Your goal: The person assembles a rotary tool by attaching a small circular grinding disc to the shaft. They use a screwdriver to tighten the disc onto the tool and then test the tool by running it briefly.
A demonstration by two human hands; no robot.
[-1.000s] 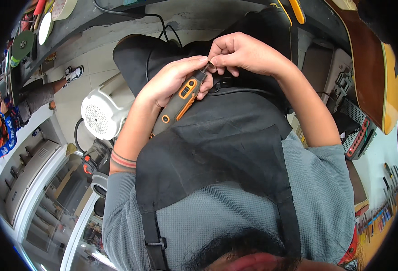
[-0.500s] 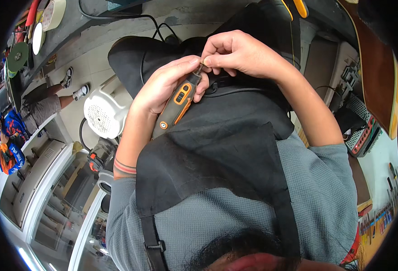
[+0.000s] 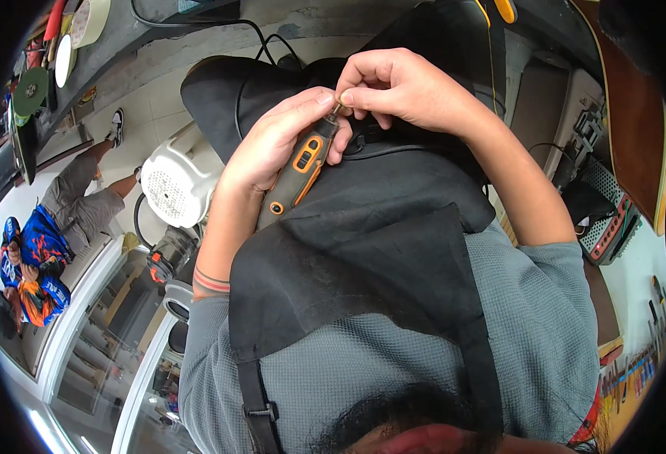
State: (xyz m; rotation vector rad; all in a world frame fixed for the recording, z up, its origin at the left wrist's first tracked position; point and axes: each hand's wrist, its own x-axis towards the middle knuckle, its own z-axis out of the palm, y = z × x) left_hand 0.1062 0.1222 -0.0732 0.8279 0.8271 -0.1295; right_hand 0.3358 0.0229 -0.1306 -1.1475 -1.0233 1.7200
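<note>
My left hand is wrapped round a grey and orange rotary tool, which lies tilted over my apron-covered lap with its nose up and to the right. A thin metal shaft sticks out of the nose. The thumb and fingers of my right hand are pinched at the end of that shaft, close to my left thumb. My fingertips hide the shaft's tip, so I cannot tell what sits on it. Beneath both hands spreads the black apron.
A grey workbench runs along the far side, with a tape roll and a green disc at its left. A white perforated stool stands left of me. Another person is further left. A black cable crosses my lap.
My hands and the rotary tool have barely shifted, and the right-hand pinch stays at the shaft. The other person at the left has moved a little to the right.
</note>
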